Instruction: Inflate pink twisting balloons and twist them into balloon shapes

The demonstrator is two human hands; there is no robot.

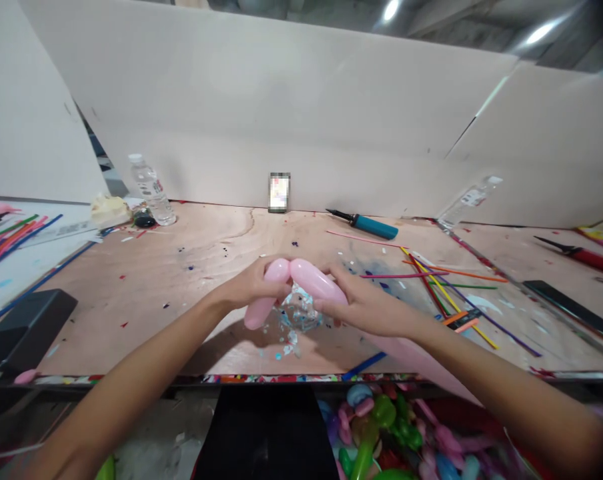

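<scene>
A long pink balloon [314,280] is held between my two hands above the table. It has a pinched twist near its top, with a short segment to the left and a longer one to the right. My left hand [261,283] is closed round the left segments, one of which hangs down below it. Fingers of my right hand [356,300] wrap the balloon right of the twist. The rest of the balloon trails under my right forearm toward the table's front edge. Behind the hands lies a patch of blue and white scraps [299,317].
A teal hand pump [374,227] and a small upright screen [279,193] are at the back. Uninflated balloons [431,277] lie right, near a phone [571,307]. Water bottles [154,190] stand by the partition. A black box [31,327] sits left; finished balloons [381,427] fill the space below.
</scene>
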